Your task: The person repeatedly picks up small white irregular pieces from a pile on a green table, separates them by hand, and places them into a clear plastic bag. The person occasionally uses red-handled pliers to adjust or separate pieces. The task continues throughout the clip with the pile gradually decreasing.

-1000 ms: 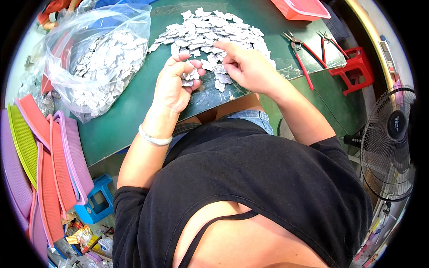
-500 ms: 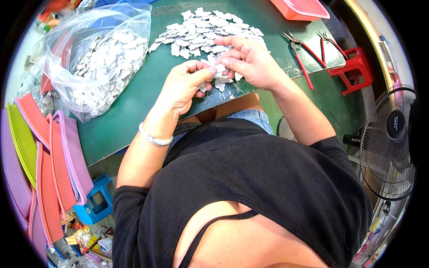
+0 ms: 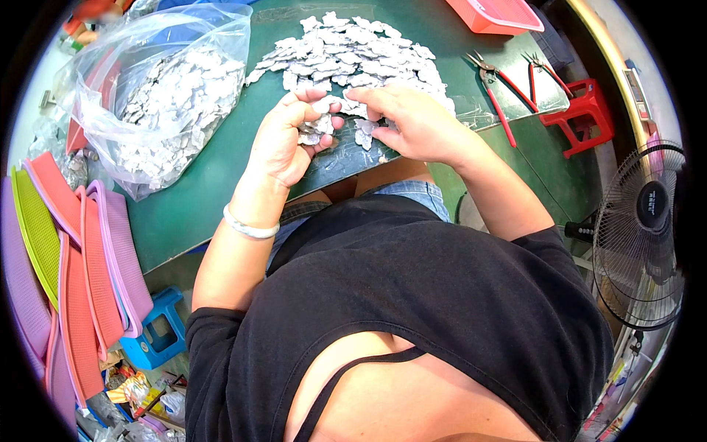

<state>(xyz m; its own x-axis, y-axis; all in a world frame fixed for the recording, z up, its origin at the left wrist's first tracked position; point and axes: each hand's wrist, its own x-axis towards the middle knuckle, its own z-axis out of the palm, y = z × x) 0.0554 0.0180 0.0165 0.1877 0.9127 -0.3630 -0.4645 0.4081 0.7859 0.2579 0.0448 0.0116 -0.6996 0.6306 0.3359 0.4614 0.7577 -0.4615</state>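
My left hand (image 3: pixel 283 132), with a pale bangle (image 3: pixel 250 225) on its wrist, is closed around a few small silver-grey flat pieces (image 3: pixel 315 130) with wavy outlines. They show between its thumb and fingers. My right hand (image 3: pixel 420 121) is at the near side of a pile of the same pieces (image 3: pixel 346 51) on the green table (image 3: pixel 191 214). Its index finger and thumb are apart, with the thumb tip beside one loose piece (image 3: pixel 364 135) near the table edge. Its other fingers are partly hidden.
A clear plastic bag (image 3: pixel 177 110) full of similar pieces stands on the left. Two red-handled pliers (image 3: pixel 492 92) and a red basket (image 3: pixel 497 18) lie to the right. Stacked coloured baskets (image 3: pixel 88 258), a blue stool (image 3: pixel 158 331), a red stool (image 3: pixel 582 118) and a fan (image 3: pixel 639 236) surround the table.
My hands have moved apart. The left has drawn slightly left with the pieces in it; the right has turned palm-down and lowered to the near side of the pile.
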